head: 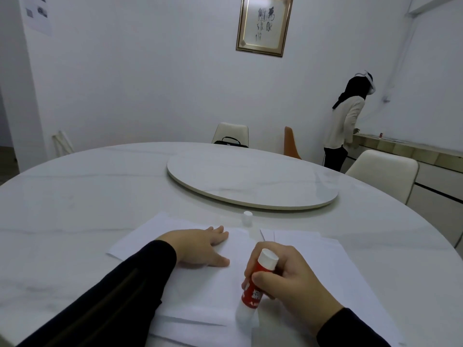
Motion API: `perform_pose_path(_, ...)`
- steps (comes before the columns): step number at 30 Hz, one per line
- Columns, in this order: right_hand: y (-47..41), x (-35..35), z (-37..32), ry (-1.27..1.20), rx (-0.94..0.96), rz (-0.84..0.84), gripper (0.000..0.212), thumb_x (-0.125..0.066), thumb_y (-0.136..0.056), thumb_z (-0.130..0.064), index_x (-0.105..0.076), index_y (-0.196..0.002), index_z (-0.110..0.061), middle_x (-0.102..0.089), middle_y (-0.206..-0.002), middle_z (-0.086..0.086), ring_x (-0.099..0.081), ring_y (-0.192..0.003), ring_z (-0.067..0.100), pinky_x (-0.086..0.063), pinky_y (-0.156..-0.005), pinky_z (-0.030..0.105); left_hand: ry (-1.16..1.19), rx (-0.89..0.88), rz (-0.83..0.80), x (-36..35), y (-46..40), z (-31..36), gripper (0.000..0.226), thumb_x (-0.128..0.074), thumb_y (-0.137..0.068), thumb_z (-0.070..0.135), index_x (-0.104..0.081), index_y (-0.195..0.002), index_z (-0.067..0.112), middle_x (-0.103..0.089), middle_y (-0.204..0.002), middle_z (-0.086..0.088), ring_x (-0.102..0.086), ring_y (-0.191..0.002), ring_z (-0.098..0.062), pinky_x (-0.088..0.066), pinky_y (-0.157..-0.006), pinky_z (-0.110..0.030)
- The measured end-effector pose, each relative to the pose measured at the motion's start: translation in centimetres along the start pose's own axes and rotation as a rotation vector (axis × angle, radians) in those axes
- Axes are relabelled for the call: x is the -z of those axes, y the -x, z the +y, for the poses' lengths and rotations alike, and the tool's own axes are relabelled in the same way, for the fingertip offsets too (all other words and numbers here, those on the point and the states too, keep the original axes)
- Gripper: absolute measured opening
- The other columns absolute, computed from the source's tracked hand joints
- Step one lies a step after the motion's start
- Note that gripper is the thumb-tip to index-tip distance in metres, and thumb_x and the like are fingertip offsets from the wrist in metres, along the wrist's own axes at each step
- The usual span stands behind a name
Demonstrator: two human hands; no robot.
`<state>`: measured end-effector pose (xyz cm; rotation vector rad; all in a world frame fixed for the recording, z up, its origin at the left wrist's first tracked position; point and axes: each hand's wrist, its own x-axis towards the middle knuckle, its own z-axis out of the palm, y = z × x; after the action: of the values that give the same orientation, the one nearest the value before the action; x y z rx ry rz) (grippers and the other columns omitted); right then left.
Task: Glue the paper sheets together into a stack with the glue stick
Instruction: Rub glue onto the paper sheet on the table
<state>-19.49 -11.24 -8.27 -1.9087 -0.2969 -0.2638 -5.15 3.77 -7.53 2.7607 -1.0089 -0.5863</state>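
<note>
White paper sheets [200, 291] lie overlapped on the near side of the round table, with more sheets [313, 249] spread to the right. My left hand [200, 246] presses flat on the top sheet, fingers apart. My right hand [288, 279] grips a red and white glue stick [253, 289], tilted, with its lower tip touching the paper near the sheet's front edge. The glue stick's white cap [247, 218] stands on the table just beyond the sheets.
A raised round turntable [250, 179] fills the middle of the white marble table [75, 196]. Chairs [383, 174] stand around the far side, one holding a black bag [230, 142]. A person [348, 123] stands at a counter at the right wall.
</note>
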Motion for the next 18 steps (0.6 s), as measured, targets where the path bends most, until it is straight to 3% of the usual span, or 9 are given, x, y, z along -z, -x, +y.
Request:
perform_pose_path(2,-0.1,0.3,0.1,-0.201,-0.049,0.009,0.009,-0.059,-0.059,-0.014,-0.066,-0.064,-0.013,-0.068,-0.063,0.014,-0.057,-0.053,0.021,-0.04,-0.043,0.019,-0.002,0.038,0.036,-0.1,-0.1,-0.1,0.077,-0.045,-0.087,0.056,-0.005,-0.149,0.031,0.003,-0.158,0.013,-0.003,-0.145,-0.008,-0.007,-0.116,-0.036)
perform_pose_path(5,-0.8,1.3,0.6,-0.485,-0.059,0.263,0.007,-0.061,-0.057,-0.017,-0.066,-0.06,-0.013,-0.065,-0.058,0.017,-0.051,-0.045,0.016,-0.033,-0.038,0.018,-0.066,0.22,0.209,-0.7,0.0,-0.4,0.077,-0.041,-0.085,0.062,-0.024,-0.146,0.018,-0.019,-0.157,-0.002,-0.022,-0.142,-0.021,-0.02,-0.112,-0.039)
perform_pose_path(8,-1.2,2.0,1.2,-0.573,-0.06,0.523,0.026,-0.054,-0.079,-0.008,-0.068,-0.059,-0.015,-0.064,-0.059,0.017,-0.045,-0.04,0.014,-0.036,-0.038,0.019,-0.23,0.379,0.447,-1.3,0.6,-0.4,0.068,-0.037,-0.082,0.068,-0.048,-0.126,0.016,-0.048,-0.132,-0.005,-0.041,-0.122,-0.024,-0.03,-0.098,-0.038)
perform_pose_path(11,-1.2,2.1,1.5,-0.425,-0.102,0.65,0.026,-0.053,-0.087,-0.009,-0.066,-0.065,-0.015,-0.064,-0.06,0.012,-0.046,-0.043,0.013,-0.04,-0.04,0.02,-0.012,0.154,0.461,-1.1,0.8,-1.2,0.057,-0.045,-0.086,0.056,-0.043,-0.132,0.024,-0.038,-0.145,0.001,-0.03,-0.135,-0.02,-0.025,-0.107,-0.036)
perform_pose_path(14,-1.3,1.8,1.8,-0.197,-0.094,0.707,0.013,-0.06,-0.084,-0.014,-0.065,-0.072,-0.016,-0.062,-0.055,-0.001,-0.053,-0.046,0.008,-0.043,-0.044,0.018,0.117,-0.032,0.189,-0.9,1.7,-1.3,0.054,-0.047,-0.09,0.047,-0.03,-0.141,0.042,-0.015,-0.157,0.017,-0.01,-0.144,-0.005,-0.009,-0.115,-0.03)
perform_pose_path(16,-1.5,1.3,1.8,-0.089,-0.066,0.676,0.01,-0.062,-0.084,-0.015,-0.065,-0.077,-0.021,-0.069,-0.063,-0.006,-0.06,-0.053,0.007,-0.048,-0.05,0.018,0.014,0.02,0.224,-1.5,1.8,-0.7,0.055,-0.045,-0.087,0.054,-0.031,-0.139,0.044,-0.021,-0.155,0.013,-0.018,-0.143,-0.011,-0.014,-0.113,-0.034)
perform_pose_path(18,-1.5,0.8,1.9,-0.008,-0.07,0.602,0.011,-0.064,-0.085,-0.016,-0.065,-0.081,-0.026,-0.074,-0.075,-0.01,-0.066,-0.066,0.007,-0.053,-0.06,0.021,-0.16,0.065,0.385,-2.2,1.6,0.5,0.056,-0.042,-0.084,0.061,-0.04,-0.134,0.035,-0.038,-0.144,0.003,-0.033,-0.132,-0.019,-0.025,-0.105,-0.037)
